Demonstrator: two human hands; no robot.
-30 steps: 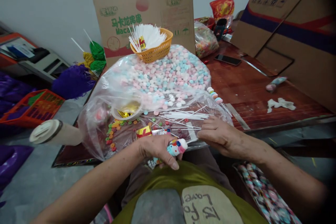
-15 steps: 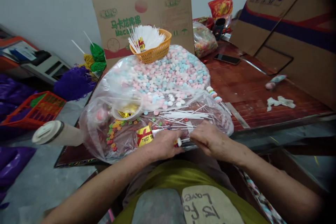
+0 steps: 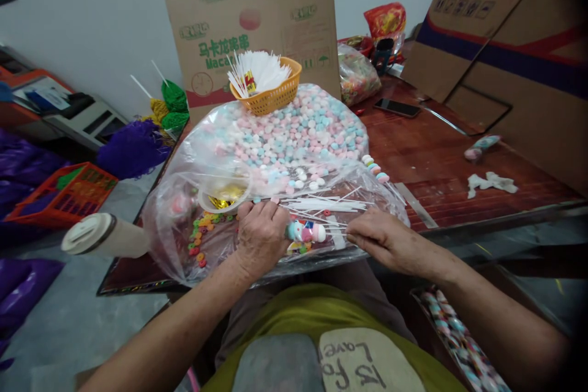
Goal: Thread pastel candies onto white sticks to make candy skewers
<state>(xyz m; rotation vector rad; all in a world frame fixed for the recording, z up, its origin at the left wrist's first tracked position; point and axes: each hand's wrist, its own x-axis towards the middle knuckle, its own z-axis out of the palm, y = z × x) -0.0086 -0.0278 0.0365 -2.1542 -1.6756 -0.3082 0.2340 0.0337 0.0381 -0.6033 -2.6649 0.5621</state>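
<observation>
My left hand (image 3: 260,234) is closed round a short candy skewer (image 3: 307,232) of pastel discs, its end pointing right. My right hand (image 3: 379,239) rests palm down on the clear plastic sheet (image 3: 184,245), fingers pinched at the thin white sticks (image 3: 321,205) lying there. Loose ring candies (image 3: 199,239) in several colours lie left of my left hand. Behind both hands sits a big clear bag of pastel candy discs (image 3: 294,131).
An orange basket of white sticks (image 3: 266,82) stands on the bag, before a cardboard box (image 3: 257,18). A phone (image 3: 397,108) and candy scraps (image 3: 491,181) lie on the wooden table (image 3: 436,159). A white-capped bottle (image 3: 103,236) lies left; finished skewers (image 3: 459,343) lie lower right.
My left hand moved up onto the plastic, covering the yellow twist-tie packet, and the candy skewer shows again in it. My right hand slid slightly right among the sticks.
</observation>
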